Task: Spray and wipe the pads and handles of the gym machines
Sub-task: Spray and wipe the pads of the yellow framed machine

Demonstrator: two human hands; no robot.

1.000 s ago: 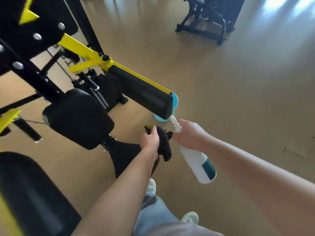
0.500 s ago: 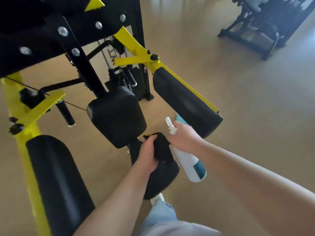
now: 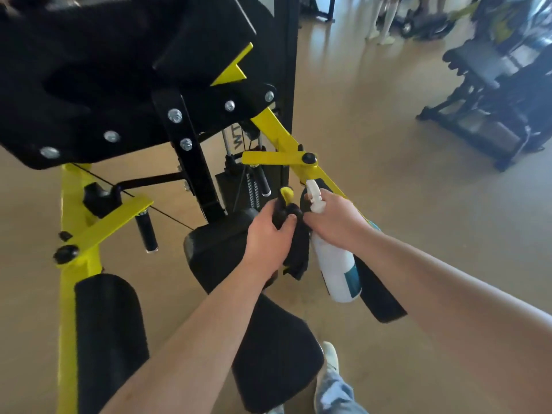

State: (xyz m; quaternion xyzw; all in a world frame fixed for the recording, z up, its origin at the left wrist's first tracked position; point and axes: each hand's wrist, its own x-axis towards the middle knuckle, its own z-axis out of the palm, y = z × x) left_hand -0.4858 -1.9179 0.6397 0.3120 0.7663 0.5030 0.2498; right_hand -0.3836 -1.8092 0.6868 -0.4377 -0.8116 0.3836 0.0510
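A black and yellow gym machine (image 3: 74, 204) fills the left and middle. My left hand (image 3: 270, 237) grips a black cloth (image 3: 295, 252) just above the machine's middle black pad (image 3: 215, 252). My right hand (image 3: 334, 222) holds a white spray bottle (image 3: 336, 273) with a teal label by its neck, nozzle up, right beside the cloth. Behind the bottle runs the right arm pad (image 3: 379, 297) on a yellow bar. A left arm pad (image 3: 107, 333) and the seat pad (image 3: 277, 354) lie lower in view. A short black handle (image 3: 146, 234) hangs at the left.
Tan floor (image 3: 418, 234) spreads to the right. Another dark machine (image 3: 501, 115) stands at the upper right, with a person's legs (image 3: 379, 22) at the top. My shoe (image 3: 330, 354) and jeans leg show at the bottom beside the seat pad.
The view has swung up and left, bringing more of the machine's upper frame in. Both hands have risen together toward the middle pad, still holding cloth and bottle.
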